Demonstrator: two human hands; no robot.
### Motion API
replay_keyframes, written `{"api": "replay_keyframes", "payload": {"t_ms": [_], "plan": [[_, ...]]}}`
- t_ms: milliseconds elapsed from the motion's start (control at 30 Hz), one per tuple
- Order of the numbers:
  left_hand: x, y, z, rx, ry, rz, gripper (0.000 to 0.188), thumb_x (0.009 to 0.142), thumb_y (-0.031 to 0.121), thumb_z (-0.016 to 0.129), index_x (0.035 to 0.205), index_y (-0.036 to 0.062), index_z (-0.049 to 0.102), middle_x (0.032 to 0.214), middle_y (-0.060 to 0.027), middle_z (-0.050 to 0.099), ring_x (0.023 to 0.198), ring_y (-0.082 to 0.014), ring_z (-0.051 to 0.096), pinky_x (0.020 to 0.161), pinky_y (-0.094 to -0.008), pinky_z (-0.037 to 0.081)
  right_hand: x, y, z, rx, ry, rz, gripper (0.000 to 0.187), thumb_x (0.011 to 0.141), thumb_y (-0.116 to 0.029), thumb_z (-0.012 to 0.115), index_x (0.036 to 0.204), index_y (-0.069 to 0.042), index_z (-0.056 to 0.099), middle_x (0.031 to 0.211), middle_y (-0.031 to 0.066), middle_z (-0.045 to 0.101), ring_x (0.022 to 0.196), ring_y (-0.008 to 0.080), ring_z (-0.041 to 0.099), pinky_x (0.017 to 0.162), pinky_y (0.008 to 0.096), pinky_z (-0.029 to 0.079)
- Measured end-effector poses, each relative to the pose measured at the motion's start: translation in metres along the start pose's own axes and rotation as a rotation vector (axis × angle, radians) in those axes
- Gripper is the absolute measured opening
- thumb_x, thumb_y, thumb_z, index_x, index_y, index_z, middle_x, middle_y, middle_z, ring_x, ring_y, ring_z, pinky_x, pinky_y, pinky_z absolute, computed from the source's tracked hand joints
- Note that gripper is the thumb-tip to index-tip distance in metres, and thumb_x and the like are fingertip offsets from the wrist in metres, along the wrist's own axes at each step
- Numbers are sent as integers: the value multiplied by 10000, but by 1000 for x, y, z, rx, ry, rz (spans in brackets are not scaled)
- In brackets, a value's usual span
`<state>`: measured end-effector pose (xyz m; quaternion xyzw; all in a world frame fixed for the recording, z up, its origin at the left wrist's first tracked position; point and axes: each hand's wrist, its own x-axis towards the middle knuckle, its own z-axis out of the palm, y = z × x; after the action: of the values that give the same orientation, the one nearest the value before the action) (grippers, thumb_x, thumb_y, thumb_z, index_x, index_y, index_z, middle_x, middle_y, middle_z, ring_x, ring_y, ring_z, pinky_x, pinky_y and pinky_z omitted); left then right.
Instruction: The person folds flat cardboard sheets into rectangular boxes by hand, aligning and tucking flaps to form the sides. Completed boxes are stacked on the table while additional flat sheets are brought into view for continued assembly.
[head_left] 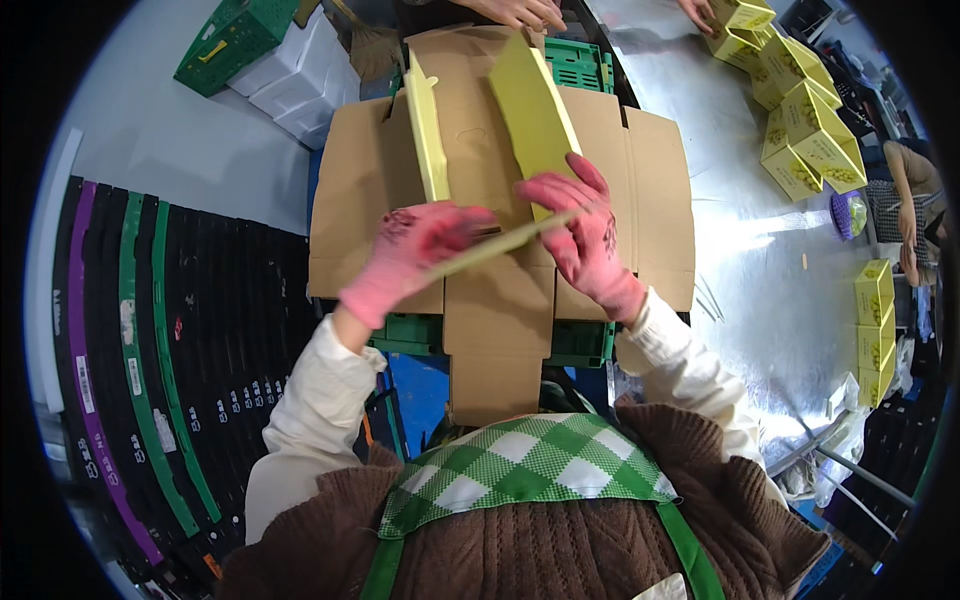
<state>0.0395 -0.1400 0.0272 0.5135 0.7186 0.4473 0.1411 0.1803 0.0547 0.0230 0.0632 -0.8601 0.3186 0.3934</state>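
Observation:
My left hand, in a pink glove, is curled at the left end of a narrow yellow cardboard strip, which is slightly smeared by motion. My right hand, also gloved in pink, pinches the strip's right end, with one finger raised. Just beyond my hands, two yellow cardboard panels stand upright, a left panel and a wider right panel. Brown cardboard shows between them. Whether strip and panels are one piece I cannot tell. Beneath lies an opened-out brown carton with its flaps spread.
Green crates sit under the carton. On the right, a metal table bears several yellow boxes and a purple basket. Stacked black crates stand left. A co-worker's hand is at the carton's far edge; another person is at right.

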Motion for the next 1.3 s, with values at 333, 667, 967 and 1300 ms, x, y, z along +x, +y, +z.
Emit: {"api": "replay_keyframes", "payload": {"t_ms": [333, 667, 967, 1300], "plan": [[-11, -4, 58, -880, 363, -27, 526, 885, 10, 419, 1394, 104, 324, 772, 45, 291, 672, -83, 267, 739, -174, 269, 14, -3, 39, 518, 439, 441, 507, 886, -161, 647, 1304, 17, 421, 1080, 151, 571, 1062, 208, 557, 960, 312, 413], [17, 24, 40, 556, 621, -70, 356, 818, 49, 617, 1172, 88, 617, 1346, -127, 459, 1205, -332, 461, 1017, -436, 338, -3, 11, 14, -319, 3, 48, 696, 642, -253, 788, 1282, -146, 537, 1330, 180, 465, 1221, 316, 468, 1080, 555, 259], [17, 27, 7, 982, -3, 56, 217, 746, 278, 706, 836, 82, 685, 898, -45, 662, 1030, -297, 582, 1086, -548, 250, 28, 41, -3, -203, -325, -302, 339, 629, -274, 754, 845, -88, 571, 815, 56, 580, 885, 250, 593, 1004, 466, 421], [42, 59, -1, -79, -1126, -751, 550, 720, 234, 749, 1174, 26, 519, 1107, -109, 565, 937, -238, 610, 771, -367, 488, -12, -19, 7, -45, -409, -189, 304, 605, -191, 706, 858, -75, 583, 814, 39, 590, 844, 225, 589, 984, 434, 437]]}}
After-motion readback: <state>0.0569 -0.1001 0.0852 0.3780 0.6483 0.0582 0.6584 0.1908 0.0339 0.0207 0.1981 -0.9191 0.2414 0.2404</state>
